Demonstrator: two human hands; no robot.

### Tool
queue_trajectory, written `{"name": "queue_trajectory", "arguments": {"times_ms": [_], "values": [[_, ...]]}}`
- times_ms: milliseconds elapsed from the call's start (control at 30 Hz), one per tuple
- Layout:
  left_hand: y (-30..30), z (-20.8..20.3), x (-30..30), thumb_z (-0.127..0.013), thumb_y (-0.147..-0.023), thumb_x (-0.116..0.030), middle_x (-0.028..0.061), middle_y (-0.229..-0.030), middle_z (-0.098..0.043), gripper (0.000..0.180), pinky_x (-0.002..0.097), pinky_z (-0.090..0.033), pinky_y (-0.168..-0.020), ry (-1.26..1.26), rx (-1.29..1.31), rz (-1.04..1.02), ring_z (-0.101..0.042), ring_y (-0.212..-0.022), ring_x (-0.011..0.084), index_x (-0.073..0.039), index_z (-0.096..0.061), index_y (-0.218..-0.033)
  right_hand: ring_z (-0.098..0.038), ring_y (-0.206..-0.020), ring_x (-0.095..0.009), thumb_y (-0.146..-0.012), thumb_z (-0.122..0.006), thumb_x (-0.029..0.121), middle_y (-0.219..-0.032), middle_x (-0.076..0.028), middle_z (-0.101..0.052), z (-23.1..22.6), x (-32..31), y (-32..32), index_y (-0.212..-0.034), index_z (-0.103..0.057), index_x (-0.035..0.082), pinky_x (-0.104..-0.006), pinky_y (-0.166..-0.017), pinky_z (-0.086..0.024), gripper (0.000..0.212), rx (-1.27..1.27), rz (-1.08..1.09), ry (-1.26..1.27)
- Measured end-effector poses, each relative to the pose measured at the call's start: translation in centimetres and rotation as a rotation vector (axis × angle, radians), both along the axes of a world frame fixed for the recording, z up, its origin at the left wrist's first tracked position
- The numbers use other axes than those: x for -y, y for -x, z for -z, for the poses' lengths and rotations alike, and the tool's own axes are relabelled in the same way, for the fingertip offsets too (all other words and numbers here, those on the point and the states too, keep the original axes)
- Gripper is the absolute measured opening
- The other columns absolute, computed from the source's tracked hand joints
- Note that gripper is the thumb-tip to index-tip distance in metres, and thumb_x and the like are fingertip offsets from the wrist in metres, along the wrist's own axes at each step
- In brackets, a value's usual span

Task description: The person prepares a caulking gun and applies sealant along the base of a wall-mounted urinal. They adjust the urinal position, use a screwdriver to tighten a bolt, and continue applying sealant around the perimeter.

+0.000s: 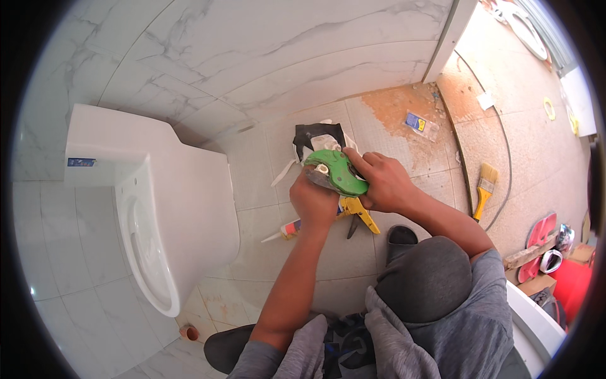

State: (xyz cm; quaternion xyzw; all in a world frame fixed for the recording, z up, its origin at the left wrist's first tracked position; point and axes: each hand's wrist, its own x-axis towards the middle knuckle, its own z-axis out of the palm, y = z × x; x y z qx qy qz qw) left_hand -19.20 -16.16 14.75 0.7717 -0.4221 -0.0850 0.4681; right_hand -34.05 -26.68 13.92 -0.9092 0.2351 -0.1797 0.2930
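Note:
My right hand is wrapped round the handle end of a green pipe cutter. A short white pipe shows its round end at the cutter's jaw. Just below the jaw, my left hand is closed around the pipe, and most of what it grips is hidden. Under my hands on the tiles lies a yellow caulking gun, partly covered, with a sealant cartridge in it. Beyond the cutter sits a black and white bag-like bundle with pale items on it.
A white toilet stands at my left by the marbled wall. Plastic packaging lies near the raised doorway edge. A yellow-handled paintbrush and a dark cable are on the right. Red slippers lie farther right. An orange pipe opening is at lower left.

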Motion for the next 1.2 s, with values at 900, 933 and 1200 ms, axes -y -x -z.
{"name": "queue_trajectory", "arguments": {"times_ms": [900,933,1200], "values": [[-2.1,-1.5,-0.9,-0.080,-0.079,-0.016,0.0151,-0.083,-0.075,0.027,0.0376,-0.056,-0.070,-0.352,-0.271,0.507,-0.075,-0.077,0.0283,0.000,-0.074,-0.101,-0.062,-0.081,-0.034,-0.051,-0.077,0.010,-0.084,-0.010,-0.060,2.6,2.2,1.7,-0.146,-0.051,0.007,-0.0423,-0.069,-0.053,0.099,0.142,-0.121,0.076],[-2.3,-1.6,-0.9,-0.080,-0.080,-0.015,0.0146,-0.088,-0.075,0.030,0.0373,-0.056,-0.073,-0.357,-0.305,0.558,-0.075,-0.081,0.0277,-0.001,-0.073,-0.105,-0.062,-0.080,-0.033,-0.050,-0.077,0.010,-0.084,-0.010,-0.060,2.7,2.3,1.6,-0.146,-0.051,0.007,-0.0422,-0.069,-0.052,0.100,0.156,-0.129,0.087],[-4.5,-1.8,-0.3,-0.083,-0.080,-0.012,0.0072,-0.119,-0.070,0.054,0.0339,-0.052,-0.095,-0.539,-0.497,0.879,-0.065,-0.108,0.0161,-0.004,-0.062,-0.129,-0.061,-0.077,-0.032,-0.047,-0.077,0.012,-0.082,-0.009,-0.059,3.2,2.7,1.6,-0.147,-0.052,0.007,-0.0414,-0.066,-0.051,0.103,0.221,-0.213,0.132]]}}
